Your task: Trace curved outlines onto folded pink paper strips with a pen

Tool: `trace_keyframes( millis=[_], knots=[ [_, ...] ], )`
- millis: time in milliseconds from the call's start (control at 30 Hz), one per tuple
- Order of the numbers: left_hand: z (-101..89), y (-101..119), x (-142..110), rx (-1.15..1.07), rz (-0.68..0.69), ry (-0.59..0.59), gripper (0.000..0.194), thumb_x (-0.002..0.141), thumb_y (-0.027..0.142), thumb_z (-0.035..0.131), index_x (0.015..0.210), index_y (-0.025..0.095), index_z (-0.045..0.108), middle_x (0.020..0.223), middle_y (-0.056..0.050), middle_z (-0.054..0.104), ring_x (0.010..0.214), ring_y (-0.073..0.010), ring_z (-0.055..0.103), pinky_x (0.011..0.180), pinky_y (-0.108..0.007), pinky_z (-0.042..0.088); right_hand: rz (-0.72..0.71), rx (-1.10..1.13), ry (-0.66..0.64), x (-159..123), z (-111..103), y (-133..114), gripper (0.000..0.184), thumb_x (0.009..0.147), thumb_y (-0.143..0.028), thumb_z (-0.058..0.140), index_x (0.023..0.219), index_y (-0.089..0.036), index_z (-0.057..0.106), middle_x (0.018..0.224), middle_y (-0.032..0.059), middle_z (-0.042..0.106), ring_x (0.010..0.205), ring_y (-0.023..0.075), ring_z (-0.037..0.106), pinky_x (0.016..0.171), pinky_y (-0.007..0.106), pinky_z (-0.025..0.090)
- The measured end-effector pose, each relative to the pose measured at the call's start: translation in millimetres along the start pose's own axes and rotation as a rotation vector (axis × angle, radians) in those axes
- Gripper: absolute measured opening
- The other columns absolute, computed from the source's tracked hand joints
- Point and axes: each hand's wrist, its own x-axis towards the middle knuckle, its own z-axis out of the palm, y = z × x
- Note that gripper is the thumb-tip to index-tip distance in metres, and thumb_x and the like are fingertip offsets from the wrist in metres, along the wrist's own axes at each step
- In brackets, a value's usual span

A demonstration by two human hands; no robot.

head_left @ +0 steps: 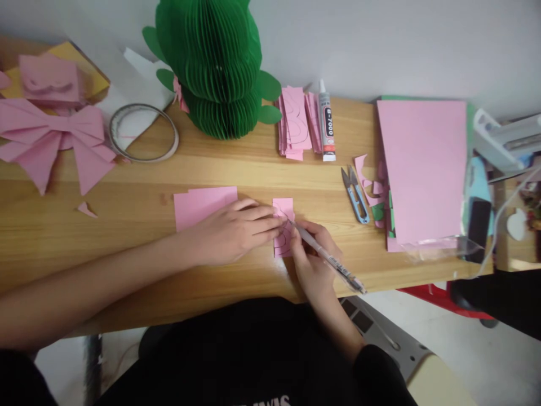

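Observation:
My right hand [315,256] grips a slim pen [327,256], its tip resting on a small pink paper strip [283,248]. A curved outline is drawn on that strip. My left hand [243,230] lies flat with fingers stretched out, the fingertips pressing the strip's left side. Under my left forearm and hand, partly hidden, are larger pink paper pieces [198,206]. Further back stands a stack of pink strips [296,121], the top one bearing a drawn outline, beside a glue tube [327,129].
Blue thread snips [355,194] lie near pink scraps [367,180]. Pink sheets [425,169] are stacked at right. A green honeycomb paper figure [215,73] stands against the wall. At left are a tape roll [174,141] and a pink paper bow [84,127].

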Motion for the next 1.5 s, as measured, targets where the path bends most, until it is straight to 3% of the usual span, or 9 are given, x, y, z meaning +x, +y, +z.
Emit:
trace_keyframes(
  millis=[333, 533, 733, 1000, 1500],
  knots=[
    [0.8, 0.4, 0.4, 0.001, 0.027, 0.049, 0.041, 0.1, 0.011, 0.033, 0.122, 0.018, 0.067, 0.135, -0.005, 0.067, 0.121, -0.0206, 0.06, 0.099, -0.036, 0.039, -0.019, 0.003, -0.003, 2.3, 0.2, -1.3, 0.012, 0.091, -0.029, 0.062, 0.095, -0.021, 0.069, 0.083, 0.0046, 0.077, 0.066, 0.0175, 0.071, 0.06, 0.03, 0.059],
    [-0.2, -0.2, 0.1, -0.008, 0.003, 0.008, 0.038, 0.098, 0.01, 0.041, 0.125, 0.021, 0.065, 0.138, -0.003, 0.065, 0.127, -0.0205, 0.057, 0.102, -0.035, 0.038, 0.007, 0.01, -0.009, 1.3, -1.8, -4.5, 0.01, 0.089, -0.029, 0.064, 0.092, -0.02, 0.068, 0.076, 0.0028, 0.076, 0.056, 0.0147, 0.067, 0.053, 0.027, 0.055],
    [0.7, 0.2, -0.1, 0.006, 0.019, 0.037, 0.039, 0.099, 0.009, 0.037, 0.123, 0.019, 0.066, 0.136, -0.004, 0.067, 0.125, -0.021, 0.058, 0.1, -0.036, 0.039, -0.011, 0.02, -0.005, 0.2, -2.9, -4.2, 0.009, 0.088, -0.028, 0.066, 0.09, -0.02, 0.068, 0.071, 0.0005, 0.074, 0.049, 0.0117, 0.062, 0.049, 0.024, 0.051],
    [0.3, 0.5, 1.1, 0.009, 0.015, 0.024, 0.039, 0.099, 0.009, 0.038, 0.123, 0.019, 0.067, 0.136, -0.004, 0.067, 0.124, -0.0205, 0.058, 0.101, -0.035, 0.038, 0.004, 0.007, -0.008, 1.4, -0.4, -1.7, 0.011, 0.09, -0.03, 0.063, 0.094, -0.021, 0.069, 0.08, 0.0034, 0.076, 0.061, 0.016, 0.069, 0.058, 0.029, 0.057],
    [1.0, 0.3, 0.6, -0.035, 0.006, 0.034, 0.037, 0.098, 0.01, 0.041, 0.121, 0.019, 0.068, 0.135, -0.004, 0.067, 0.124, -0.0206, 0.059, 0.101, -0.035, 0.038, -0.034, 0.004, 0.001, 3.7, 0.5, -1.9, 0.01, 0.09, -0.028, 0.064, 0.092, -0.021, 0.07, 0.081, 0.0037, 0.076, 0.063, 0.0165, 0.069, 0.06, 0.029, 0.058]
  ],
)
